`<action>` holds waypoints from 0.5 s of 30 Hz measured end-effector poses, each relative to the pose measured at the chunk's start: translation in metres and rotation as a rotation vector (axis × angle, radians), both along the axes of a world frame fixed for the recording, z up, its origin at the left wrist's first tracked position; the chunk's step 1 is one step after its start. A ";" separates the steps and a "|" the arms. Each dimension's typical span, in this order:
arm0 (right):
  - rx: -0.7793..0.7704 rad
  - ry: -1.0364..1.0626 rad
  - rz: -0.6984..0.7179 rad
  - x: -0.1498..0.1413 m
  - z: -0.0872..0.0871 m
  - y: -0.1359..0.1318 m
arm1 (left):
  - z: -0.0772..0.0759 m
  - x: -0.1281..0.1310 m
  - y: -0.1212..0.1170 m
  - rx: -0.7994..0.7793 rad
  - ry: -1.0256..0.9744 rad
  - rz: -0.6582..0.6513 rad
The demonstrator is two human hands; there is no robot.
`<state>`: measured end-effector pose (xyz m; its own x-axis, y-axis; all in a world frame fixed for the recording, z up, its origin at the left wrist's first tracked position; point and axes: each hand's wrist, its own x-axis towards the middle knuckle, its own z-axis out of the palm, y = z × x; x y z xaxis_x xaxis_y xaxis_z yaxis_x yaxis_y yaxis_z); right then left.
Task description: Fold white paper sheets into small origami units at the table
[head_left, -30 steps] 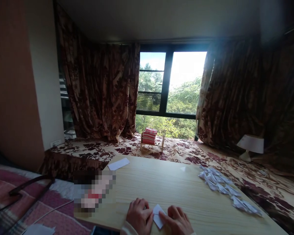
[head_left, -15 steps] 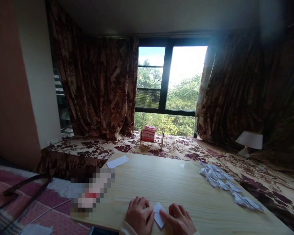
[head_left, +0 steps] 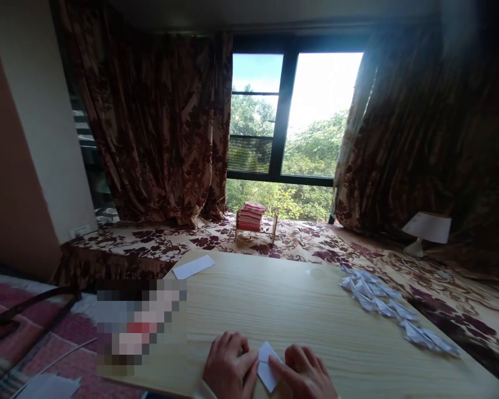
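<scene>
Small folded white paper (head_left: 268, 367) is being held flat against the pale wood table (head_left: 249, 310), at the near edge, between both hands. Its left edge is being touched by the thumb side of the left hand (head_left: 228, 364); fingers are being held curled and close together. Its upper right part is being pressed by a digit of the right hand (head_left: 307, 372); the other fingers are being bent and bunched beside it. Whether the paper is being pinched from below can't be told.

Container check: small rack (head_left: 274, 230) is being supported by the patterned ledge cloth (head_left: 208, 241) beyond the table. A stack of folded red-and-white striped pieces (head_left: 250, 216) is being carried in it, toward the left end; a gap is being left at the right. Material can't be confirmed.

White paper strip (head_left: 193, 267) is being supported at the table's far left corner. Folded white paper pieces (head_left: 368, 293) are being bunched in an overlapping row along the right side. White-shaded lamp (head_left: 427, 227) is being supported on the ledge, right.
</scene>
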<state>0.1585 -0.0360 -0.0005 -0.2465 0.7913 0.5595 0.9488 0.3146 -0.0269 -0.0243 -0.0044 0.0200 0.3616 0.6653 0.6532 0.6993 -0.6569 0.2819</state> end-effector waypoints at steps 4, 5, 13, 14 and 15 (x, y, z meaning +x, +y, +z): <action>-0.127 0.075 0.107 0.018 0.015 -0.003 | 0.011 0.001 -0.005 -0.035 0.021 -0.004; -0.160 0.105 0.148 0.022 0.020 -0.003 | 0.012 0.001 -0.006 -0.038 0.028 -0.010; -0.461 0.243 -0.168 0.000 0.049 0.015 | 0.015 0.003 -0.005 -0.075 0.045 -0.023; -0.469 0.216 -0.207 -0.005 0.049 0.016 | 0.015 0.003 -0.004 -0.078 0.045 -0.019; -0.462 0.187 -0.228 -0.010 0.048 0.016 | 0.015 0.003 -0.004 -0.080 0.048 -0.019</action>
<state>0.1484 -0.0204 0.0474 0.0305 0.9869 0.1584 0.9574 0.0167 -0.2883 -0.0216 -0.0083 0.0350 0.4042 0.7074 0.5799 0.7007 -0.6469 0.3008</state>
